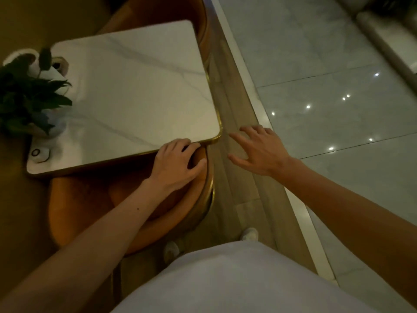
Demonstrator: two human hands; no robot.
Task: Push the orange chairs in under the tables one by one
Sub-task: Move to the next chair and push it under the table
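An orange chair point(85, 199) with a gold-trimmed curved back stands right below me, its seat partly tucked under the white marble table point(135, 91). My left hand point(178, 163) grips the top right of the chair's back, just at the table's near edge. Out to the right, my right hand point(257, 150) hovers open over the wooden floor strip, fingers spread, touching nothing. A second orange chair point(200, 26) sits at the table's far side, mostly hidden by the tabletop.
A potted plant point(29, 98) and small white items stand on the table's left end. A wooden floor strip point(237, 123) and a pale raised border run alongside the table, with glossy marble tiles point(338, 86) to the right. My shoes show below.
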